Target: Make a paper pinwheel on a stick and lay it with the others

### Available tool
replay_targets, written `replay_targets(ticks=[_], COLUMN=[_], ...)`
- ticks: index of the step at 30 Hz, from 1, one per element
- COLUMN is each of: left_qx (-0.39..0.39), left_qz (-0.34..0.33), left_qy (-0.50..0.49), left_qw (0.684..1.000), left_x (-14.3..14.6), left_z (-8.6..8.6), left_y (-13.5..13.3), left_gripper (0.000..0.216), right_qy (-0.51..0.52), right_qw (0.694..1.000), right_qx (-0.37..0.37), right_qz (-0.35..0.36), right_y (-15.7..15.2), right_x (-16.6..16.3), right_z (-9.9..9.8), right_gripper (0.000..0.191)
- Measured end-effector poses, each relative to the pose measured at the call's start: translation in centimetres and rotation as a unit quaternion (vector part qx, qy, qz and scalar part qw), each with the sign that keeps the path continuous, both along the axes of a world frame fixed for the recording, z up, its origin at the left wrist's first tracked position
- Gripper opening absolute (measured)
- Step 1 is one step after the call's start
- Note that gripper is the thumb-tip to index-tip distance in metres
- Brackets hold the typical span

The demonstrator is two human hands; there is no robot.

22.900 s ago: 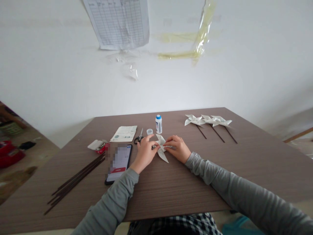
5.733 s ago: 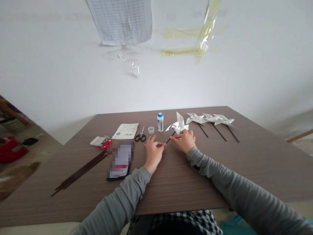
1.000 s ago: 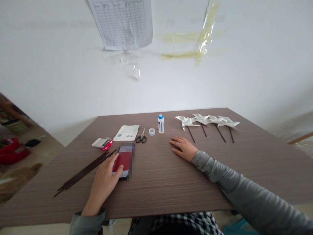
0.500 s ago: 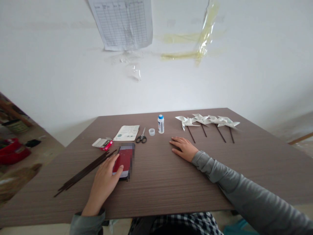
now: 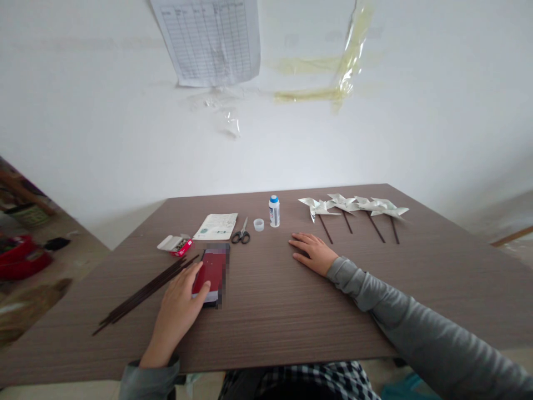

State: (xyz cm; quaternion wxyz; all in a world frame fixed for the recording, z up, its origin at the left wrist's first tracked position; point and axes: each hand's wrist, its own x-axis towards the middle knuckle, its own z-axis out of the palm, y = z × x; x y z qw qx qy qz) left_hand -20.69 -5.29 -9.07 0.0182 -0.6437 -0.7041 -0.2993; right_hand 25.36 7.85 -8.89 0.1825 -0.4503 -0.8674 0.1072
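Observation:
My left hand point(image 5: 180, 304) rests on the left edge of a phone point(image 5: 211, 271) with a red screen, its fingers apart and gripping nothing. Beside that hand, a bundle of thin dark sticks point(image 5: 144, 294) lies slantwise. My right hand point(image 5: 314, 254) lies palm down on the brown table point(image 5: 266, 311), fingers stretched out, holding nothing. Just beyond it are several white paper pinwheels point(image 5: 318, 207) on dark sticks, lying in a row. A white bottle with a blue cap point(image 5: 273, 213) stands upright between the hands, farther back.
Left of the bottle are a small translucent cup or lid point(image 5: 259, 225), black-handled scissors point(image 5: 241, 235), a pale printed paper packet point(image 5: 216, 226) and an opened red-and-white box point(image 5: 181, 246) with small items inside. The wall point(image 5: 266, 155) rises behind the table.

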Motion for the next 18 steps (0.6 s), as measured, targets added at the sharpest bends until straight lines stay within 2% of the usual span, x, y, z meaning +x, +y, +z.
replay_targets(ticks=[8,18], left_qx=[0.0,0.001], left_qz=[0.004,0.004], left_qy=[0.009,-0.009], left_qw=[1.0,1.0], left_x=[-0.23,0.12], left_z=[-0.46,0.15], left_y=[0.06,0.04], left_gripper=[0.066,0.063], right_qy=[0.003,0.003], right_qw=[1.0,1.0], right_qx=[0.005,0.009], right_qz=[0.008,0.006], right_y=[0.02,0.03], right_x=[0.03,0.03], right_z=[-0.1,-0.09], right_gripper=[0.054,0.054])
